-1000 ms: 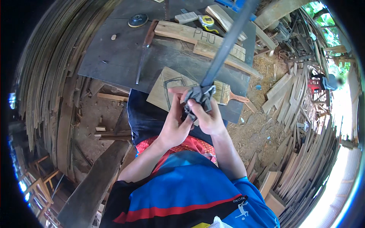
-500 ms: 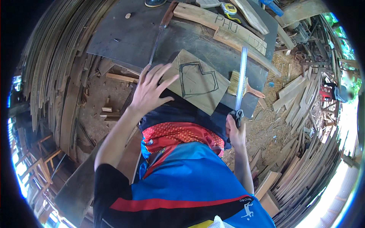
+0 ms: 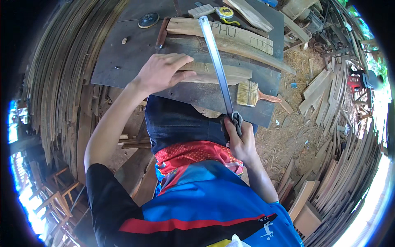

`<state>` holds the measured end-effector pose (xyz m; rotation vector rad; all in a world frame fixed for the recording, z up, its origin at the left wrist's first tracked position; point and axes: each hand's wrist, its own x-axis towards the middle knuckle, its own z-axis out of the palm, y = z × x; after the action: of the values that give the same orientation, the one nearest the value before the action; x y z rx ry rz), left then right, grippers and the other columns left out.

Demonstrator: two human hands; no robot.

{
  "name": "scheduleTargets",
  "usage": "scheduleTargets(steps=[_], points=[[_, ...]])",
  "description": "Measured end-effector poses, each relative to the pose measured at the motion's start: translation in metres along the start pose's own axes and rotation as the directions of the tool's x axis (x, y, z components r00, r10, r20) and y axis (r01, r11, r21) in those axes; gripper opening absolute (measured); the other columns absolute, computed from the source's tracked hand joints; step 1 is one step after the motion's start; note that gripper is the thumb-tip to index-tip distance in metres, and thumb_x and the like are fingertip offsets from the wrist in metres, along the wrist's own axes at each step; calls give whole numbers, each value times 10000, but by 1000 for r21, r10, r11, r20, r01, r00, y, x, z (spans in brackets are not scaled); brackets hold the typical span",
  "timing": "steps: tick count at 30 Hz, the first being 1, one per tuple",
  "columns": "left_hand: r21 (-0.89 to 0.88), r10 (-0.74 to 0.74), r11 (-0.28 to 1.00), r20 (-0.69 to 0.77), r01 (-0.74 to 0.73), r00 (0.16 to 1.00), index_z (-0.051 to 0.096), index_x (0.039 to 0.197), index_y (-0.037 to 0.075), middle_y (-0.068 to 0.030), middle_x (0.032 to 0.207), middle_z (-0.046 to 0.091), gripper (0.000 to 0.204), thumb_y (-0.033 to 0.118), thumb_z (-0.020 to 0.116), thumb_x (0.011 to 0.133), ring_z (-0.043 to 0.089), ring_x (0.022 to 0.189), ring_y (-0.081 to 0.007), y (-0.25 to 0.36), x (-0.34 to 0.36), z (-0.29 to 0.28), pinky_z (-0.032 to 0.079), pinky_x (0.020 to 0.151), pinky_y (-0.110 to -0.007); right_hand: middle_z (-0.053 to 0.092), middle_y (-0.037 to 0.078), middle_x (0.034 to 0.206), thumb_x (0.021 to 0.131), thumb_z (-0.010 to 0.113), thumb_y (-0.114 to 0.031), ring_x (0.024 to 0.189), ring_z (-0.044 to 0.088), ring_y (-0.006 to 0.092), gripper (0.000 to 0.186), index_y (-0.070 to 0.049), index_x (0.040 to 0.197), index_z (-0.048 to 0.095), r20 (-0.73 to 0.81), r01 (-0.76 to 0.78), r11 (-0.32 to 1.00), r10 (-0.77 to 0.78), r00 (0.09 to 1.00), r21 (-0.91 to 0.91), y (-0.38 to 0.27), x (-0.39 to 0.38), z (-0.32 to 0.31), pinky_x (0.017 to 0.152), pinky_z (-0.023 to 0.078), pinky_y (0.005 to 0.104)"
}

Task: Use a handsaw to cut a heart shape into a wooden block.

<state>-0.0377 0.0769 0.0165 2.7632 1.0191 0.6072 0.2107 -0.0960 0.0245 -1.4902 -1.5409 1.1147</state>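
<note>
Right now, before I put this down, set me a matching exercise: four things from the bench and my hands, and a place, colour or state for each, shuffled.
Things:
1. Metal blade
2. Tape measure
3. Paintbrush
4. Wooden board

Places, colours, states:
A. Lying with its handle pointing right
B. Its left end at the left hand
C. Held in the right hand
D. Mostly yellow

Right pairs: 1-C, 2-D, 3-A, 4-B
</note>
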Motion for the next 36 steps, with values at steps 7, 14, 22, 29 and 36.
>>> scheduleTargets(steps=[7,14,22,29,36], points=[[-353,-593,766,-63,537,803,632,783,27,-136,663,608,397,369,553,968,609,612,-324,43,6,12,453,581,-389,555,251,634,963,544,-126,644,577,467,172,24,880,543,42,-81,992,85,995,-97,-16,22,-1,568,421,504],[-317,-602,797,-489,515,632,547,575,36,-123,534,532,347,200,663,857,544,466,-315,47,9,42,393,460,-367,566,243,653,966,543,-159,655,573,464,199,10,862,527,-11,94,976,-98,995,-195,-12,29,17,589,424,522],[-339,-537,839,-641,426,548,539,557,45,-97,496,483,273,85,618,816,454,390,-243,44,4,55,339,413,-328,551,237,608,970,542,-160,599,567,461,204,4,851,524,-31,75,989,-79,996,-126,-17,39,24,544,421,512],[-322,-481,871,-716,371,506,527,557,21,-70,483,471,261,63,600,805,425,380,-196,45,2,59,322,405,-310,573,249,609,968,535,-163,597,586,469,199,7,864,529,-34,-32,997,29,999,-69,-14,31,34,545,467,530],[-257,-415,903,-732,344,540,494,542,26,-72,492,459,274,71,558,804,433,397,-208,36,-1,60,317,399,-316,586,266,604,989,504,-230,609,609,467,302,19,830,565,-128,61,956,-101,987,-286,-21,60,50,553,506,536]])
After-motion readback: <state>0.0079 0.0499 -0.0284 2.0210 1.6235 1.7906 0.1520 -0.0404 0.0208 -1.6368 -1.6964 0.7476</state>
